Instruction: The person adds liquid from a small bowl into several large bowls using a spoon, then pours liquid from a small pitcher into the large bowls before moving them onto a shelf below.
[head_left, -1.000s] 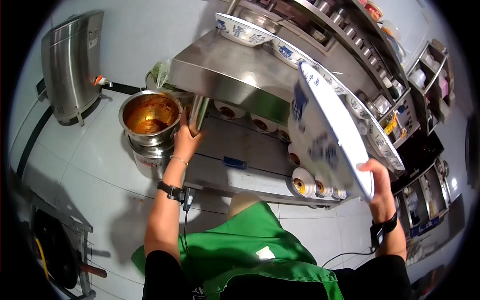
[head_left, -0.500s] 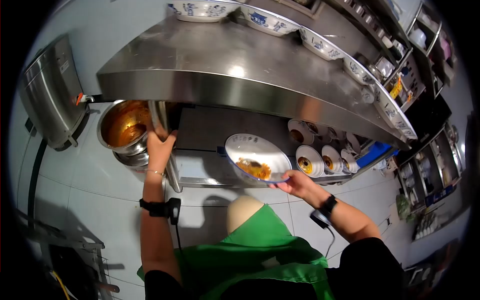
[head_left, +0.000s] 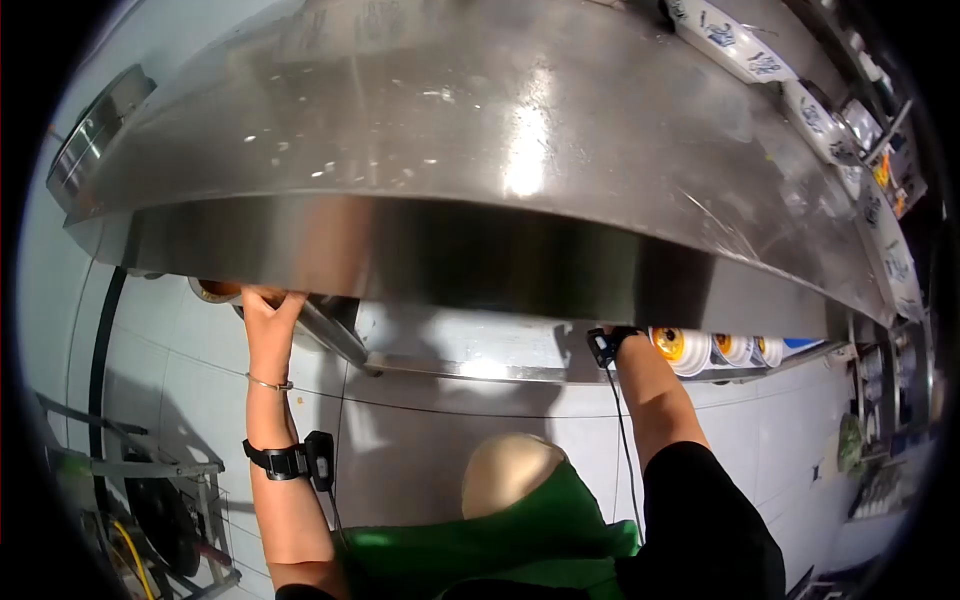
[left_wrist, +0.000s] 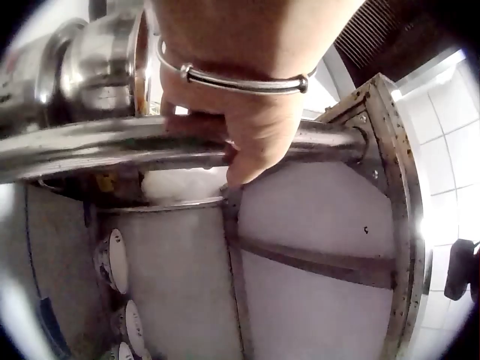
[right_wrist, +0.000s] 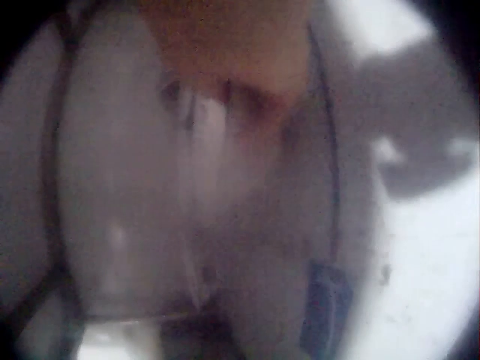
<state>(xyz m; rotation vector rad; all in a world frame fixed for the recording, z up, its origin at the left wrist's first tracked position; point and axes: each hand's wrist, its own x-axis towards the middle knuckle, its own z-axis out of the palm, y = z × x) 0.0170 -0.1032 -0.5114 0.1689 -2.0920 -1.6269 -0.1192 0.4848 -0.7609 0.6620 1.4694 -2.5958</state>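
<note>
My left hand [head_left: 270, 310] grips the round steel table leg [left_wrist: 75, 148], with fingers and thumb wrapped around it in the left wrist view. The right forearm reaches beneath the steel tabletop [head_left: 450, 110], whose front edge hides that hand in the head view. In the blurred right wrist view, my right hand [right_wrist: 232, 49] holds the pale edge of the bowl [right_wrist: 208, 142], fingers curled at its rim. The rest of the bowl is smeared by motion. Below the tabletop runs a lower shelf [head_left: 470, 345].
Stacked bowls with orange residue [head_left: 683, 348] stand on the lower shelf at right. Patterned bowls [head_left: 735, 45] line the tabletop's far right side. A steel pot [head_left: 215, 290] stands beside the left hand. A blue object [right_wrist: 326, 307] lies on the lower shelf.
The right hand has carried the white bowl down and under the tabletop, out of the head view. My head has leaned forward over the table. The left hand stays on the leg.
</note>
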